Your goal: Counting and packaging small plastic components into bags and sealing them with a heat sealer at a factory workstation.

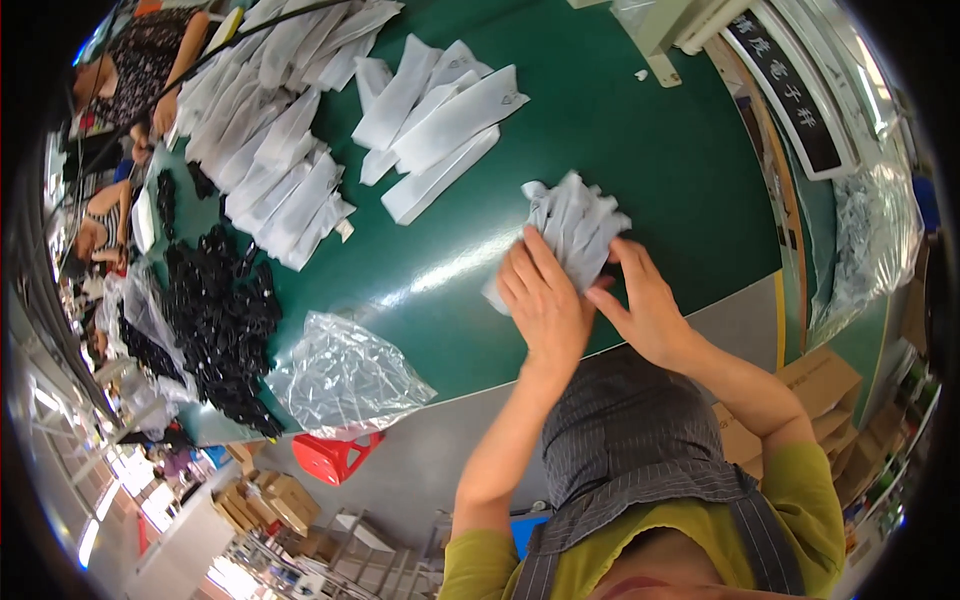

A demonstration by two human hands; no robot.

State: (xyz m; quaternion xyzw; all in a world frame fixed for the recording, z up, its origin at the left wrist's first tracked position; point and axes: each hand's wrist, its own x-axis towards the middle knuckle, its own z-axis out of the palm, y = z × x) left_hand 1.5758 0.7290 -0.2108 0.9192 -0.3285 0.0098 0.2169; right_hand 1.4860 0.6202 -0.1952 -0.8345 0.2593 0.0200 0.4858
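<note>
A bunched stack of frosted white plastic sleeves (575, 222) is on the green table, close to its front edge. My left hand (545, 300) lies over the stack's left side, fingers bent round it and close together; its thumb is mostly hidden. At the stack's right side is my right hand (650, 308), its thumb and forefinger spread apart and its fingertips at the edge of the plastic. What lies under my palms cannot be seen. Beyond my hands, a smaller group of filled white sleeves (450, 115) rests on the table.
A large pile of white sleeves (275, 150) covers the far left. Black cables (215, 320) are heaped nearer, beside a clear plastic bag (345, 375). A red stool (335, 457) stands below the table edge. At right is a digital scale display (785, 90). Two people sit far left.
</note>
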